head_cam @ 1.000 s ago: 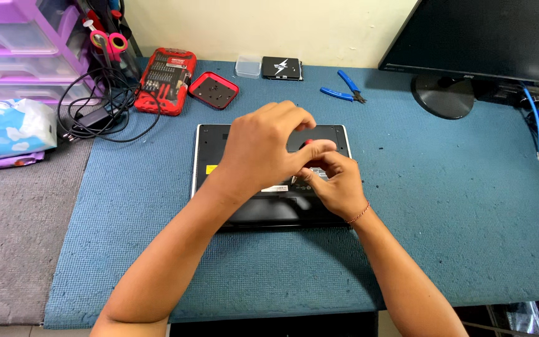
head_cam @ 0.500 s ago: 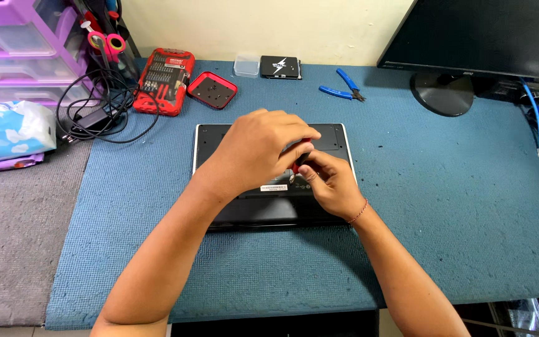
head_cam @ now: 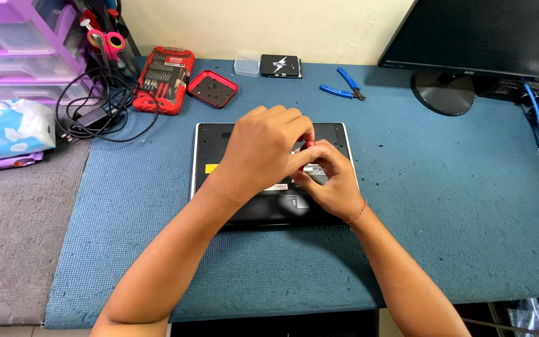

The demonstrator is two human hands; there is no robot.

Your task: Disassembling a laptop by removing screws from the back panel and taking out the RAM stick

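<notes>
The left hand (head_cam: 263, 146) covers the middle of the upturned laptop (head_cam: 210, 156) and the right hand (head_cam: 329, 181) covers its right part, so the spot under the fingers (head_cam: 294, 128) is hidden. Only the red tip of a small tool (head_cam: 310, 145) shows between them; its shaft and what it meets cannot be told. At the tabletop (head_cam: 456, 206)'s far right corner the monitor (head_cam: 488, 37) is cut off by the top edge. At the far left, the purple drawers (head_cam: 14, 50) and tissue pack (head_cam: 1, 131) run out of view. The bits in the red screwdriver set (head_cam: 165, 78) are too small to tell apart.

Single head view, looking steeply down, close over blue mat (head_cam: 456, 206); monitor (head_cam: 488, 37) at far edge.
</notes>
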